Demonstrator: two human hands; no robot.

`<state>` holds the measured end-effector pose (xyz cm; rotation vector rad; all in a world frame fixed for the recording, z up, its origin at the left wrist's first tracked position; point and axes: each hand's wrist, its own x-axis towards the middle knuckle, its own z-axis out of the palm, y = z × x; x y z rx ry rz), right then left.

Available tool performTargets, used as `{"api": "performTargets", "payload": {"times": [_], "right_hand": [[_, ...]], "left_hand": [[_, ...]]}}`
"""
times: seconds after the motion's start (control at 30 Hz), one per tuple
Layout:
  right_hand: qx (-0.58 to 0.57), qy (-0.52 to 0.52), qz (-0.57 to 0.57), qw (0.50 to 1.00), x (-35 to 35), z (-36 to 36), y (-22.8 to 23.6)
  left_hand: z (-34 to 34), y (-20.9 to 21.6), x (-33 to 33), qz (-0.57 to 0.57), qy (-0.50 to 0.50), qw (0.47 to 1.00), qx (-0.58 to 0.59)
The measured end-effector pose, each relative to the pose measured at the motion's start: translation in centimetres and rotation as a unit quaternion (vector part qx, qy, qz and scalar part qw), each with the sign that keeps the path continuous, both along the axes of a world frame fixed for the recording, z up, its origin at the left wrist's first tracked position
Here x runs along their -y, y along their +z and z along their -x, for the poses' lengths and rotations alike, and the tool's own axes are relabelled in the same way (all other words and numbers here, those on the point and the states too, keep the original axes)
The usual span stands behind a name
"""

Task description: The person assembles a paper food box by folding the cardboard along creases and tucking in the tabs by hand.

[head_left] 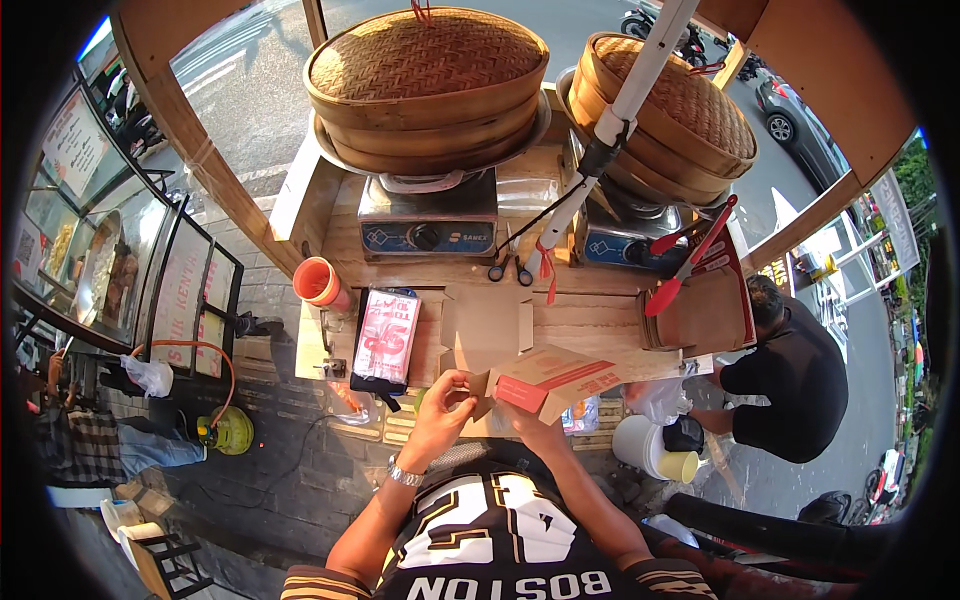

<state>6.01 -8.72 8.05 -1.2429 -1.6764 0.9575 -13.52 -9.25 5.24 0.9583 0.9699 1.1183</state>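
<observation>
A partly folded cardboard food box (565,375), brown with a red side, is held over the counter's front edge. My left hand (445,408) pinches a flap at its left end between thumb and fingers. From below, my right hand (538,428) grips the box; some of its fingers are hidden behind the card. Just beyond lies an opened brown cardboard piece (488,322), flat on the wooden counter. To the left of that rests a white and red printed pack (386,335) on a dark item.
Two bamboo steamers (425,95) sit on gas stoves (428,215) at the back. Scissors (510,264), an orange cup (318,283), red tongs (695,258) and stacked cardboard boxes (690,312) surround the work spot. A white post (610,130) rises between the steamers. Another person (790,370) crouches at right.
</observation>
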Motion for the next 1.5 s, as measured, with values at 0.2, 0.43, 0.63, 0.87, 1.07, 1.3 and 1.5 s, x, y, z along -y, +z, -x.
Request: {"api": "performTargets", "payload": {"times": [0.2,0.43,0.63,0.87,1.07,1.3,1.5], "right_hand": [[0.055,-0.014,-0.025,0.998,0.7,-0.3,-2.0],[-0.026,-0.066,0.073,0.995,1.0,0.6,-2.7],[-0.024,-0.089,0.044,0.995,0.7,0.8,-2.6],[-0.040,-0.034,-0.051,0.997,0.8,-0.4,-3.7],[0.050,0.021,-0.039,0.998,1.6,-1.9,-4.3],[-0.224,0.045,0.058,0.972,1.8,-1.2,-4.3],[-0.159,0.009,0.118,0.980,0.6,-0.7,-0.8]], "left_hand": [[-0.6,1.2,-0.1,0.022,0.040,0.997,-0.061],[-0.6,1.3,-0.4,-0.024,0.043,0.985,-0.167],[-0.9,1.6,-0.1,0.022,0.048,0.998,-0.034],[-1.2,2.1,0.3,-0.047,0.064,0.994,-0.075],[-1.1,3.6,0.4,-0.046,0.090,0.988,-0.120],[-0.9,3.7,0.5,-0.036,0.078,0.991,-0.102],[-1.5,3.7,0.8,-0.053,0.072,0.994,-0.069]]}}
